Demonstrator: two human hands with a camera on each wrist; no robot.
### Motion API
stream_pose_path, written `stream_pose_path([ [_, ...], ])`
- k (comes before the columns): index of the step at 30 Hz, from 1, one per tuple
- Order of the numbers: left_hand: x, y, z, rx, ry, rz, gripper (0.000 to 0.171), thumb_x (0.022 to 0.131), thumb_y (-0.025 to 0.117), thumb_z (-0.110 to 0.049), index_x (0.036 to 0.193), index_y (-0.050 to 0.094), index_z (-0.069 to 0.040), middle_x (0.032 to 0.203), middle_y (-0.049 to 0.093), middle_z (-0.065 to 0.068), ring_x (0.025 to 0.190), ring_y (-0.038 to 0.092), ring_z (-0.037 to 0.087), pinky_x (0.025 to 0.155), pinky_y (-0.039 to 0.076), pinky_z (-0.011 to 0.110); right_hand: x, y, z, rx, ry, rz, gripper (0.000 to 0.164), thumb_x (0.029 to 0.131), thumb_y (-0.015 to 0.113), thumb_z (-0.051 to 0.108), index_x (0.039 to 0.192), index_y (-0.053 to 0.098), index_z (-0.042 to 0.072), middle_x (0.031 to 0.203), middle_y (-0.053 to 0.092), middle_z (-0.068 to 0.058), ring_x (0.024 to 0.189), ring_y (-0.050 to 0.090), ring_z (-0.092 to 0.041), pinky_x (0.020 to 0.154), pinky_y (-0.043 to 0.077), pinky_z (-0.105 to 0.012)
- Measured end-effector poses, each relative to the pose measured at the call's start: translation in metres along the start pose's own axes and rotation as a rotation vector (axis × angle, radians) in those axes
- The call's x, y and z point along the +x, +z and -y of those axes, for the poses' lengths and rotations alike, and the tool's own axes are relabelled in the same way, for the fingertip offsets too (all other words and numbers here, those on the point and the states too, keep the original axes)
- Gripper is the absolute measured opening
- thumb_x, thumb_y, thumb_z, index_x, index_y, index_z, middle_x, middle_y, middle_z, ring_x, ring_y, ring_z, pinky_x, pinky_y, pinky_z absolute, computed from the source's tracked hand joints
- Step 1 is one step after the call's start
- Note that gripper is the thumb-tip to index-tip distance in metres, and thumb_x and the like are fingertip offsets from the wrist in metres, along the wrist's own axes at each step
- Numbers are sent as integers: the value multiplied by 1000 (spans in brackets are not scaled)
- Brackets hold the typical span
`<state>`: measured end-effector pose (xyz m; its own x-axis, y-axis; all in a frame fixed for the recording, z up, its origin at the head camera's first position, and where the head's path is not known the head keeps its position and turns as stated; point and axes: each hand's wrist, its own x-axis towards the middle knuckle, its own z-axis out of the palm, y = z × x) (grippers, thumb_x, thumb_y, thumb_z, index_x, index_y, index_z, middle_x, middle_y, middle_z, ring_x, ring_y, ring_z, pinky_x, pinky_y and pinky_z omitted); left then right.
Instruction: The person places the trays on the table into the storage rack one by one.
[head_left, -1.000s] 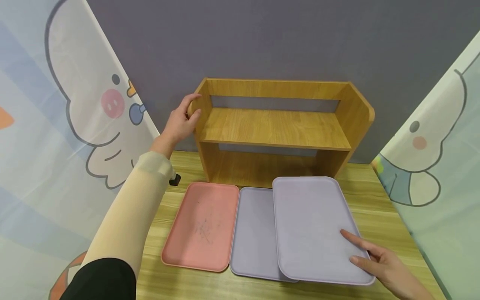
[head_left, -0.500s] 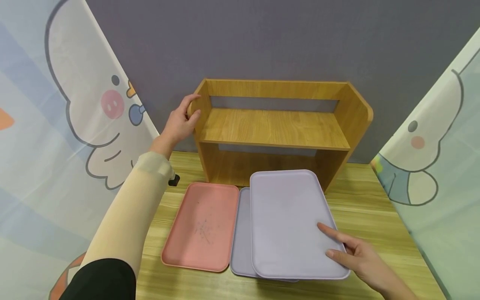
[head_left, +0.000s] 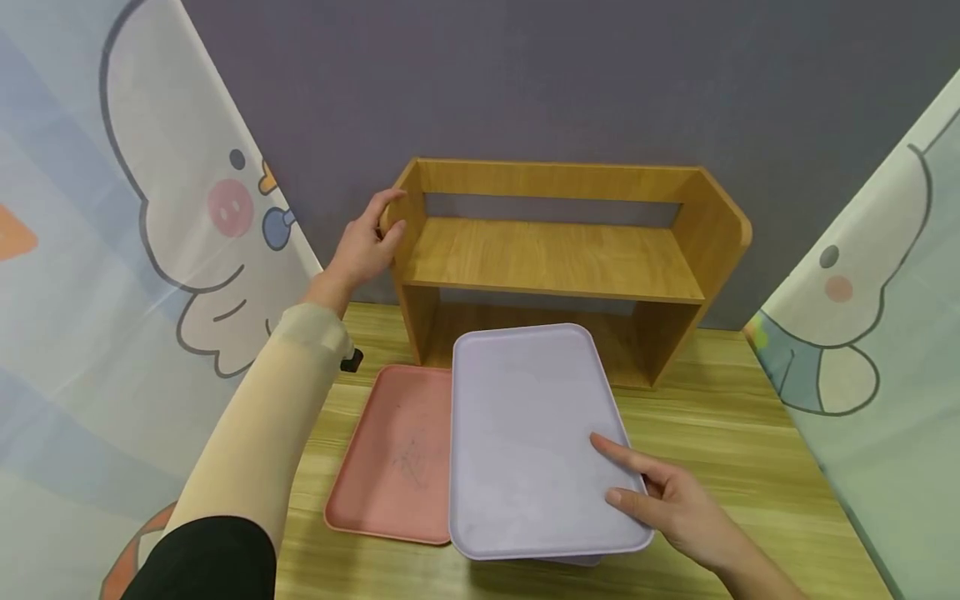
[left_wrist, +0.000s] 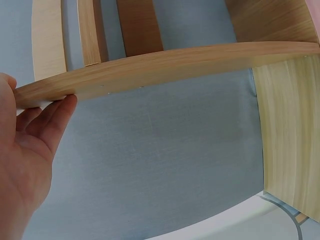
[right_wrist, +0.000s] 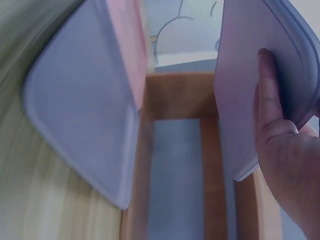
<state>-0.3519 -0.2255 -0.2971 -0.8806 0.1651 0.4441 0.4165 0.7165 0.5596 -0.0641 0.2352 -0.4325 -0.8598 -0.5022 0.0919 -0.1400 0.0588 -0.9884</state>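
Note:
My left hand (head_left: 363, 246) grips the front edge of the left side panel of a two-tier wooden shelf (head_left: 555, 254). In the left wrist view its fingers (left_wrist: 59, 122) lie against the panel's outer face. With my right hand (head_left: 667, 508) I hold a lilac tray (head_left: 536, 442) by its lower right corner, thumb on top and some fingers underneath. That tray hangs above a second lilac tray (right_wrist: 80, 100) on the table, hiding most of it in the head view. A pink tray (head_left: 397, 458) lies to the left, its right edge partly covered by the held tray.
The shelf stands on a wood-grain table (head_left: 750, 467) against a grey back wall (head_left: 555, 75). Cartoon-printed sheets (head_left: 847, 300) flank both sides. A small black object (head_left: 352, 361) shows beside the left forearm.
My right hand has carried the lilac tray leftward and slightly away from me, so it now covers most of the lower lilac tray. The left hand keeps its place on the shelf.

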Motion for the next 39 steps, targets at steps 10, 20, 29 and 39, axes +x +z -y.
stream_pose_path([
  [10,1,1,1,-3,-15,6,51,114,52,-36,164,42,-38,71,54,3,65,57,23,64,47,37,18,19,28,-19,-19,-21,56,106,65,-1,161,53,3,167,52,13,148,37,15,103,54,-17],
  [20,1,0,-1,-12,-21,15,51,114,52,-37,164,42,-39,74,55,5,68,59,25,67,49,38,41,24,54,52,-51,8,57,108,62,-3,163,47,-3,167,51,17,141,59,-2,97,63,-30],
  [29,-1,1,2,-25,-26,21,51,114,53,-37,164,42,-42,69,56,1,63,58,21,62,48,37,77,15,66,18,-54,-46,59,106,66,1,162,48,-3,164,55,14,140,59,2,96,62,-27],
  [39,-1,1,2,-42,-29,25,51,114,51,-39,164,41,-40,79,65,11,66,64,24,63,52,37,119,1,71,-40,45,-102,60,105,72,10,161,51,1,175,41,-12,151,44,-9,95,60,-21],
])
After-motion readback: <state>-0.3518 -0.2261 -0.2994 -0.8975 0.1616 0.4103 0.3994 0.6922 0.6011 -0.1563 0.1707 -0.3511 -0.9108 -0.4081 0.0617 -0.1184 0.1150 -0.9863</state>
